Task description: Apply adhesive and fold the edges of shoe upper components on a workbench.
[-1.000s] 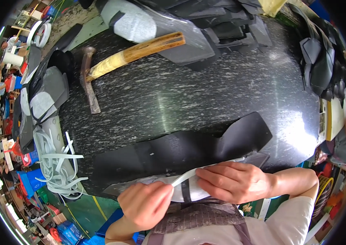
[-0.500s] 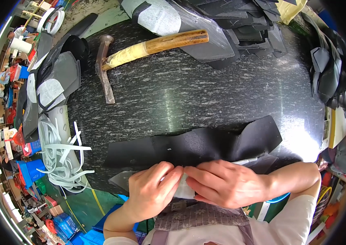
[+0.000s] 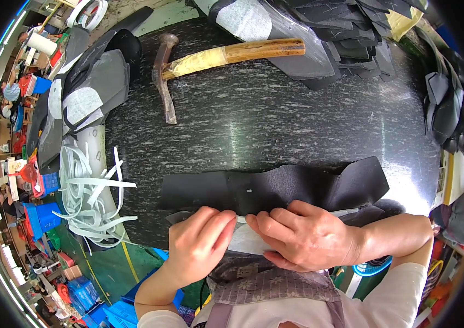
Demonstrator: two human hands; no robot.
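Along the near edge of the table lies a black leather-like piece [image 3: 273, 191] with a wavy, lifted far part and a whitish-backed near part [image 3: 248, 239]. A narrow white strip [image 3: 241, 220] runs along its fold, visible between my hands and again past the right one. My left hand [image 3: 196, 240] is closed, thumb and forefinger pinched at the strip's left end. My right hand [image 3: 308, 235] bends over the piece, its fingers closed on the strip and the fold; its fingertips are partly hidden.
A hammer [image 3: 237, 52] with a tape-wrapped wooden handle lies beyond the piece. Loose white strips [image 3: 92, 191] hang at the left edge, below stacked black and grey pieces [image 3: 100, 87]. More black pieces [image 3: 347, 38] are piled at the back, others [image 3: 442, 104] at the right.
My hands have drawn slightly apart, baring a short length of white strip between them. The table and its things have shifted right in the picture as the view moved.
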